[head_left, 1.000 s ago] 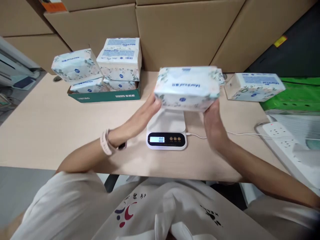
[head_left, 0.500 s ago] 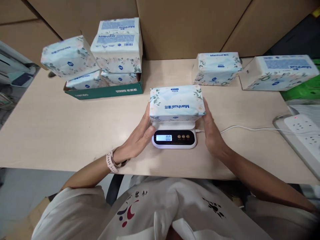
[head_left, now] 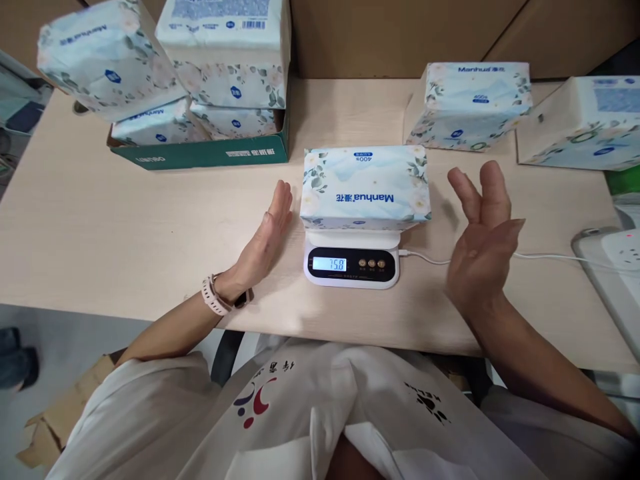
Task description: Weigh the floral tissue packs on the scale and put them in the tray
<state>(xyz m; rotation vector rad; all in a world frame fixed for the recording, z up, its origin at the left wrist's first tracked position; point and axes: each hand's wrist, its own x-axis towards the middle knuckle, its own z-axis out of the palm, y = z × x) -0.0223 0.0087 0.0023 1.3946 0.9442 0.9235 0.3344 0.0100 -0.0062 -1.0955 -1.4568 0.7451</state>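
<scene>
A pack of tissues (head_left: 365, 187), white and pale blue with flowers and "Manhua" lettering, rests on a white digital scale (head_left: 353, 275). The lit display reads about 75.8. My left hand (head_left: 267, 240) is just left of the pack, apart from it, fingers stretched out and holding nothing. To the right of the pack, my right hand (head_left: 483, 240) is raised off it with fingers apart and nothing in it. A white cable (head_left: 430, 259) plugs into the scale's right side and passes behind my right hand.
At the back left a green carton (head_left: 200, 157) holds several tissue packs, stacked. Two more packs, one nearer (head_left: 470, 110) and one at the edge (head_left: 585, 127), stand at the back right. A white power strip (head_left: 623, 253) lies at the right; cardboard boxes (head_left: 400, 37) line the back.
Both hands have let go of the tissue pack and moved outward, the right one farther. The display went from 0.0 to about 75.8. The view has shifted closer.
</scene>
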